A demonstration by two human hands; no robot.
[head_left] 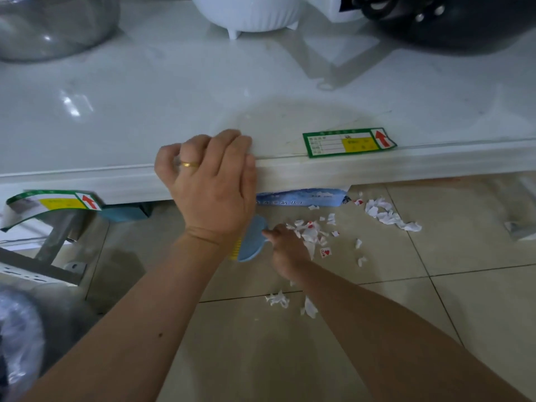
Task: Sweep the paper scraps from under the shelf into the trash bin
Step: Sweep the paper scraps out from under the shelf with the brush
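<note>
My left hand (207, 184) rests on the front edge of the white shelf (377, 166), fingers curled over it. Low down by the floor, my right hand (287, 250) is closed around the handle of a small blue brush (252, 239) with yellow bristles; part of the brush is hidden behind my left wrist. White and red paper scraps (311, 232) lie on the tiles just right of the brush. A longer pile of scraps (388, 214) sits further right, and two more scraps (278, 298) lie nearer me. A blue and white bag (301, 197) pokes out from under the shelf.
Green labels with red arrows (349, 142) are stuck on the shelf. On top stand a white appliance (246, 13), a dark pot (452, 21) and a glass bowl (52, 24). A metal shelf leg (58, 236) stands at left; a plastic-lined bin (20, 338) is at bottom left.
</note>
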